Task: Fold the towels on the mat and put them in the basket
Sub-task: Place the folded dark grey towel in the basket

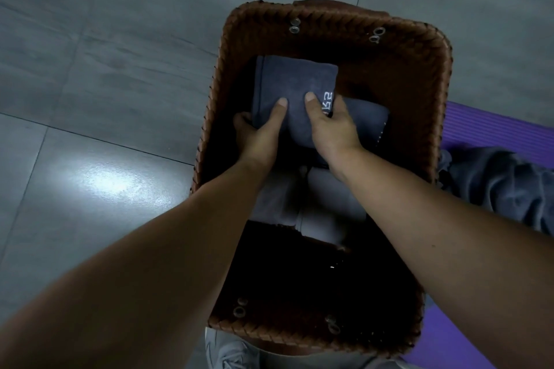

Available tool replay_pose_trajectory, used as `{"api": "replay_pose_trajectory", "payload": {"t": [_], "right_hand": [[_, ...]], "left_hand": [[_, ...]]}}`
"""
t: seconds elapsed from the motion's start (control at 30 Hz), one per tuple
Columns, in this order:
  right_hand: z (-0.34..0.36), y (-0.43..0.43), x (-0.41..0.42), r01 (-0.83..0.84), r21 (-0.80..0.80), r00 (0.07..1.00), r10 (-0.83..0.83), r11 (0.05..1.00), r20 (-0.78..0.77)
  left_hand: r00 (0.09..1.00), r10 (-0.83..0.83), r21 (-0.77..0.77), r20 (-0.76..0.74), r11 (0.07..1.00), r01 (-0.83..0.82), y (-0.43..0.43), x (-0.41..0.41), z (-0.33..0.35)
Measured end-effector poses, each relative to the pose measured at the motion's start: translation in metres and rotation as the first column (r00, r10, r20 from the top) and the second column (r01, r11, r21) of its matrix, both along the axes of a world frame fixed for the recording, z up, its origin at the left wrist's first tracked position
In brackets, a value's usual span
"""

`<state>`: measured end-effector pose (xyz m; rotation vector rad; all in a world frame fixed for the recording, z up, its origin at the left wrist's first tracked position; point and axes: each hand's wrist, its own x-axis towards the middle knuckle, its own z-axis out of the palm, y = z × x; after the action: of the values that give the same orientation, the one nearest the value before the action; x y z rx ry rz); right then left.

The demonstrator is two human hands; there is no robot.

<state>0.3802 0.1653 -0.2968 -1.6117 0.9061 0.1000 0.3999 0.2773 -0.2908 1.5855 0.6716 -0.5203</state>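
Note:
A folded dark blue-grey towel (292, 81) with white stitched marks on one corner sits inside the brown woven basket (419, 48), toward its far end. My left hand (263, 126) grips its near left edge, thumb on top and fingers underneath. My right hand (329, 123) grips its near right edge the same way. Another folded dark towel (368, 117) lies under it to the right. Two paler grey folded towels (326, 213) lie lower in the basket between my forearms.
The basket stands on a grey tiled floor (105, 69). A purple mat (503, 132) lies to the right, with a crumpled blue-grey towel (503, 189) on it beside the basket. A grey shoe (227, 350) shows below the basket's near rim.

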Motion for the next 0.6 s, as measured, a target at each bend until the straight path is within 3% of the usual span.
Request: {"api": "replay_pose_trajectory", "payload": {"t": [0.33,0.6], "right_hand": [[-0.004,0.013,-0.019,0.029,0.078,0.999,-0.027,0.997,-0.037],[0.001,0.011,-0.019,0.101,0.071,0.994,-0.098,0.992,-0.047]], "left_hand": [[0.999,-0.032,0.116,0.031,0.993,0.029,0.008,-0.012,0.008],[1.0,-0.023,0.072,0.003,0.997,0.023,0.01,-0.014,0.015]]}}
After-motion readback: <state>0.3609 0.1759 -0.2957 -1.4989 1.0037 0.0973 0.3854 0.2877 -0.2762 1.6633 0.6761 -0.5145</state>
